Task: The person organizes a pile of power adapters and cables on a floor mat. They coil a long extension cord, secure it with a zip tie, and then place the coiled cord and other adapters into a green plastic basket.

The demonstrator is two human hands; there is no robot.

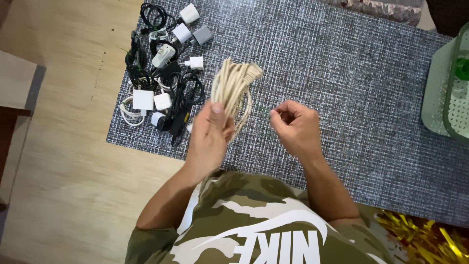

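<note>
My left hand (209, 133) grips a bundled, folded beige cable (232, 87) and holds it up above the grey woven mat (342, 73). The cable's loops fan out past my fingers toward the far side. To the right, my right hand (294, 128) is loosely closed, thumb against fingers; a thin dark tie seems pinched there, but it is too small to be sure. The two hands are a short gap apart.
A heap of white chargers (163, 54) and black cables (183, 95) lies on the mat's left end. A pale green plastic basket (447, 93) stands at the right edge. Gold tinsel (425, 237) lies at lower right. Tan flooring surrounds the mat.
</note>
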